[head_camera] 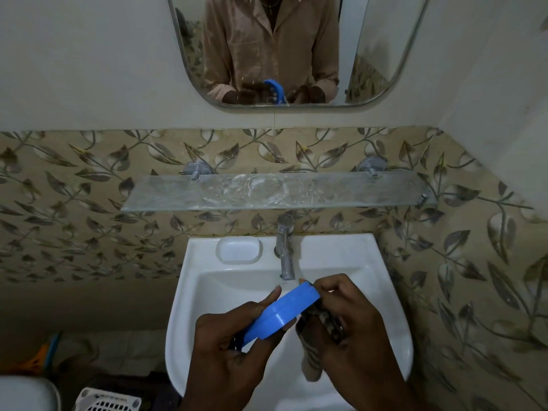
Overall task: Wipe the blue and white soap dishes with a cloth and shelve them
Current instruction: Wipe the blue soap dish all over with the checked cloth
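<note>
The left hand (237, 336) grips the blue dish (281, 312) over the sink (189, 292), long axis rising to the right, where the right hand (353, 318) pinches the cloth (314, 348) against its near end.

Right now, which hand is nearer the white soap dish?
Left. The left hand, holding the blue soap dish, sits below the white soap dish; the right hand, with the cloth, is farther right.

Head camera, looking forward and down over the sink (189, 292).
Close above both hands; beyond them, the glass shelf (166, 197) and mirror (385, 54) face the lens.
</note>
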Demonstrator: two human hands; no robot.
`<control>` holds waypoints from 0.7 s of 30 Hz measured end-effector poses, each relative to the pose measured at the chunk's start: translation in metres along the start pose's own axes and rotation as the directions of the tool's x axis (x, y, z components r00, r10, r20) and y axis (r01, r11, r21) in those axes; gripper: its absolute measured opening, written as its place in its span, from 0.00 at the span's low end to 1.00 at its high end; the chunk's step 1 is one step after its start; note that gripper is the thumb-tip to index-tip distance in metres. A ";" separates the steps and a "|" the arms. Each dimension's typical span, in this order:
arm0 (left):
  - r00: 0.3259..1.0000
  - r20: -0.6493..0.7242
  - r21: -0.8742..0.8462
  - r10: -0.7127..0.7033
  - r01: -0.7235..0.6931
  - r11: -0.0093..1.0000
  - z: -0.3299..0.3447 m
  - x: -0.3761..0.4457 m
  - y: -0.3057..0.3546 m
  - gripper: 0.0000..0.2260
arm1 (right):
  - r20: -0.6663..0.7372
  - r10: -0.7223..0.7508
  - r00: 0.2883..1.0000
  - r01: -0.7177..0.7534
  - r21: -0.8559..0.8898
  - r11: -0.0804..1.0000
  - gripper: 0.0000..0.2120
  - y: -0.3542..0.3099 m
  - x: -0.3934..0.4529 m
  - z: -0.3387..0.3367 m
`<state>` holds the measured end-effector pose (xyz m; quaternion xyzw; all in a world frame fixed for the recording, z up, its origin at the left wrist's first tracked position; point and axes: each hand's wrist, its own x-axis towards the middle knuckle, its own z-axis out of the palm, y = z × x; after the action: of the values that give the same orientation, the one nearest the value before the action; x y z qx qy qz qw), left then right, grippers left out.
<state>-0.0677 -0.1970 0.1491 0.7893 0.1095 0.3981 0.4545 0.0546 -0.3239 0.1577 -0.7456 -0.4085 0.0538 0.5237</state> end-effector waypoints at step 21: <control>0.984 0.100 0.118 0.147 -0.158 0.980 -0.013 0.001 -0.026 0.19 | 0.018 -0.229 0.973 0.227 -0.218 0.949 0.16 -0.019 0.008 -0.020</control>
<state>-0.0717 -0.1738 0.1326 0.8396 0.0527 0.3881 0.3765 0.0600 -0.3309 0.1853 -0.7469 -0.4933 -0.0550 0.4425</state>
